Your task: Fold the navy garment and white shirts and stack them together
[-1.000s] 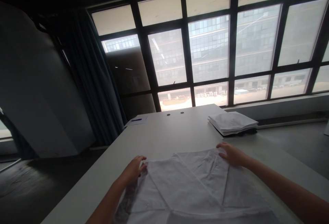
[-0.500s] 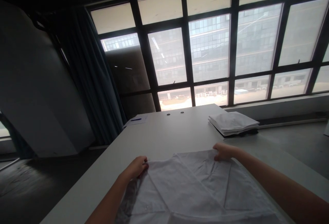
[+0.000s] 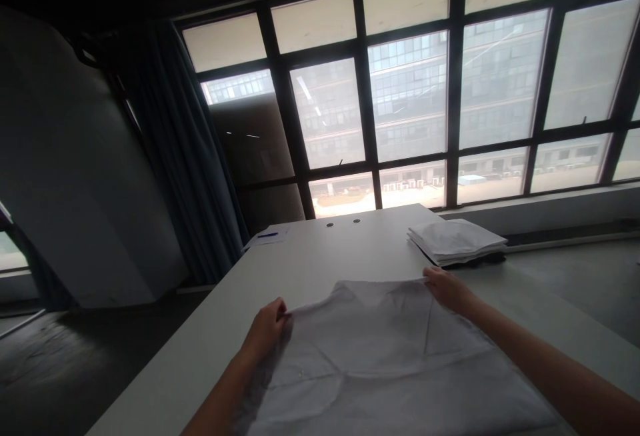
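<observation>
A white garment [image 3: 380,343] with seams, creases and folded layers spreads over the near part of the table, its lower part running out of view. My left hand [image 3: 269,324] pinches its upper left corner, fingers closed on the cloth. At the upper right corner, my right hand [image 3: 447,287] grips the fabric between thumb and fingers. The far edge is stretched between both hands and looks slightly raised. Some of the cloth is smeared by motion, so its exact cut is hard to make out.
The white table [image 3: 310,263] reaches toward the windows. On its right side lies a stack of folded white cloth [image 3: 457,239] with something dark beneath. Paper [image 3: 273,239] with a blue pen [image 3: 267,235] is at the far left corner. A blue curtain [image 3: 195,176] hangs on the left.
Both hands have moved slightly up and away with the cloth. My right hand has shifted outward to the corner, and the far edge is pulled straighter, with the crossed folds less visible.
</observation>
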`<state>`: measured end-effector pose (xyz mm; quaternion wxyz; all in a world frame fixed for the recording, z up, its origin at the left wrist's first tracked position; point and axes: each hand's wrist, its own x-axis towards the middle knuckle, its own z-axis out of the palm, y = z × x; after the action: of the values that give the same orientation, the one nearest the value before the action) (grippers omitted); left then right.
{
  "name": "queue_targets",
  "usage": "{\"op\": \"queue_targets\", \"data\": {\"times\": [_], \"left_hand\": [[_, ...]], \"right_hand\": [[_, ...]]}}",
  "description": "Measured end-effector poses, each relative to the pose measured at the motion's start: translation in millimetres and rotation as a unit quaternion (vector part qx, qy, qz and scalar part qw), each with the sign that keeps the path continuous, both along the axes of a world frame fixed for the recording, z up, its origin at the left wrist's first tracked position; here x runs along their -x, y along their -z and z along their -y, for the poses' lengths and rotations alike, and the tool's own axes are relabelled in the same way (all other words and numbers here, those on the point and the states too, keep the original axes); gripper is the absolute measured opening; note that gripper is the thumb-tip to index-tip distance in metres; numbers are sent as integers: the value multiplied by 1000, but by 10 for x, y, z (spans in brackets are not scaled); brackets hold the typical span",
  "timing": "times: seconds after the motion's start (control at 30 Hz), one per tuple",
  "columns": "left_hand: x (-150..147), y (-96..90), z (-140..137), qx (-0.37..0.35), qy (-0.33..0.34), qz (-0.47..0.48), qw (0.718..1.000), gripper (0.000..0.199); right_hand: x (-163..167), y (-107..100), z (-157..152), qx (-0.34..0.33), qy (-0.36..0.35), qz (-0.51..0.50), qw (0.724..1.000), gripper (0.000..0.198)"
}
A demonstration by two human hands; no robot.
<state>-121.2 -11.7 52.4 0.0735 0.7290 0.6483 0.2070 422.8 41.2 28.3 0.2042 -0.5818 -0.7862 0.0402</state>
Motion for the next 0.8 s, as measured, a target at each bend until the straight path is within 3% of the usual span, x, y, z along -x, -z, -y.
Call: {"op": "queue_targets", "data": {"times": [0.1, 0.23, 0.37, 0.47, 0.53, 0.67, 0.8], "left_hand": [[45, -43, 223, 12, 30, -1, 999, 3], [80, -62, 511, 55, 62, -69, 994, 13], [0, -21, 673, 61, 26, -196, 978, 31], [-261, -28, 739, 32, 17, -269, 962, 52], [-562, -61, 781, 30, 55, -251, 966, 55], [-1261, -60, 849, 29, 178, -103, 978, 41], [-1612, 131, 860, -6, 202, -33, 979, 30]], "right_hand": [[-189, -13, 219, -12, -22, -31, 999, 21], [-378, 61, 585, 15, -58, -96, 994, 22], [-442, 260, 885, 43, -69, -115, 990, 16], [-427, 425, 980, 39, -69, -112, 991, 17], [-411, 508, 988, 23, -64, -112, 991, 19], [-411, 577, 980, -7, -55, -118, 991, 20], [-446, 565, 1016, -18, -49, -134, 990, 22]]}}
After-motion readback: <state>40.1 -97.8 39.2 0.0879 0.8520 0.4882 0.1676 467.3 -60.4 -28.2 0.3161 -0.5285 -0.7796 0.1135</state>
